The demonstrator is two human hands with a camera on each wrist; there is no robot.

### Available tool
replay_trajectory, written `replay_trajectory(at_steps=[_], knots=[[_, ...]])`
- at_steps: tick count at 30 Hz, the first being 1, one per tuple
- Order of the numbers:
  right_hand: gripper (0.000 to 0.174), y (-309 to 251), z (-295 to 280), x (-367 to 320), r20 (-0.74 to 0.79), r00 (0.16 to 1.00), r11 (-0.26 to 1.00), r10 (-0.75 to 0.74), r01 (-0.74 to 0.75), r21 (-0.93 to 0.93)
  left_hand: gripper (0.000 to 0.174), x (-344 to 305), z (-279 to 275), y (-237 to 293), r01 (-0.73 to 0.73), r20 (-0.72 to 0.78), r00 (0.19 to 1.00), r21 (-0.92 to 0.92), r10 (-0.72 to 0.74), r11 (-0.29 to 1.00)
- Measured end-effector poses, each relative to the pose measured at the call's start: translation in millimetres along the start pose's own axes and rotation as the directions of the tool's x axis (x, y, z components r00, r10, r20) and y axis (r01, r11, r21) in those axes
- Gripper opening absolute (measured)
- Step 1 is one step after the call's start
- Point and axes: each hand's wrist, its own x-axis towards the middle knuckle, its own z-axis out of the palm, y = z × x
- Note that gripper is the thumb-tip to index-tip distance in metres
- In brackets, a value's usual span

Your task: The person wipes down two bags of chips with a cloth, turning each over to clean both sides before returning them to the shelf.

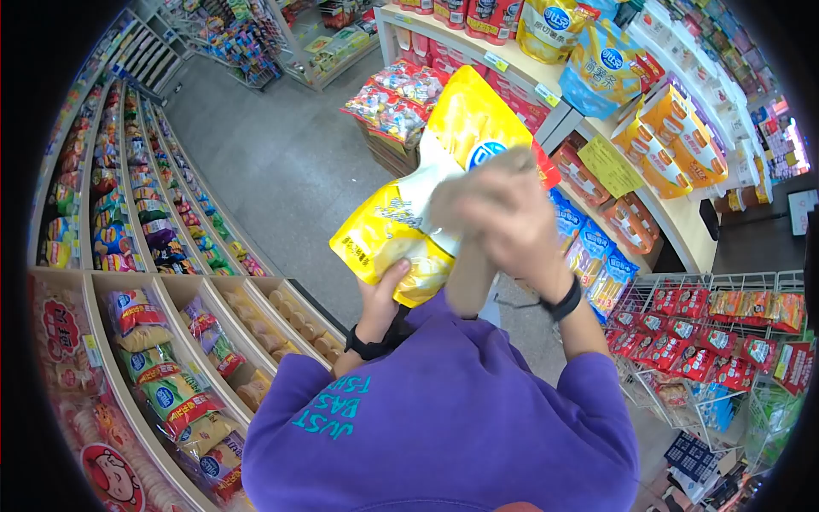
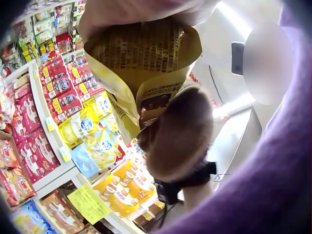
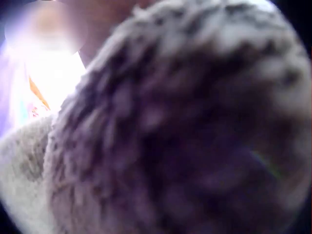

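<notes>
A yellow and white snack bag [image 1: 473,107] is held up in front of the purple sweatshirt. My left hand [image 1: 381,299] grips its lower left corner, the thumb over the printed front. Across the bag's right part lies my right hand [image 1: 516,224], blurred, gripping a grey-beige cloth [image 1: 467,286] that hangs down below the fingers. In the left wrist view, the bag's underside [image 2: 141,48] shows small print, beneath the left hand [image 2: 141,12]. Fuzzy cloth [image 3: 112,126] fills most of the right wrist view and hides the right fingers.
On the left stand shelves of bagged snacks [image 1: 175,397]. Ahead, a white shelf holds yellow and blue snack bags [image 1: 601,68] and orange packs [image 1: 670,141]. Candy bags [image 1: 401,94] top a box by the grey floor [image 1: 256,162]. A wire rack of red packets [image 1: 682,341] stands at right.
</notes>
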Motion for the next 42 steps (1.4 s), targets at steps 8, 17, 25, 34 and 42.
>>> replay_trajectory(at_steps=[8, 17, 25, 34, 42], knots=[[0.035, 98.9, -32.2, -10.7, -0.127, 0.871, 0.842, 0.474, -0.491, -0.225, 0.042, -12.5, 0.3, 11.0, 0.062, 0.101, 0.993, 0.043, -0.066, 0.997], [0.035, -43.0, -29.9, -40.3, 0.061, 0.997, 0.999, -0.041, 0.042, -0.024, 0.045, 3.0, 26.9, 17.6, 0.258, 0.117, 0.965, -0.267, -0.235, 0.928], [0.040, 26.6, -54.4, -45.2, -0.312, 0.915, 0.912, 0.255, -0.335, -0.236, 0.048, -1.8, 52.4, 7.9, 0.310, 0.155, 0.947, -0.232, -0.280, 0.922], [0.024, 31.5, -87.3, -83.7, -0.132, 0.987, 0.960, 0.088, -0.120, -0.254, 0.049, 7.4, 109.1, -25.9, 0.431, 0.216, 0.898, -0.265, -0.383, 0.862], [0.026, 76.5, -150.8, -128.0, -0.103, 0.982, 0.966, 0.157, -0.174, -0.189, 0.049, 9.5, 196.3, -82.2, 0.368, 0.182, 0.928, -0.308, -0.325, 0.877]])
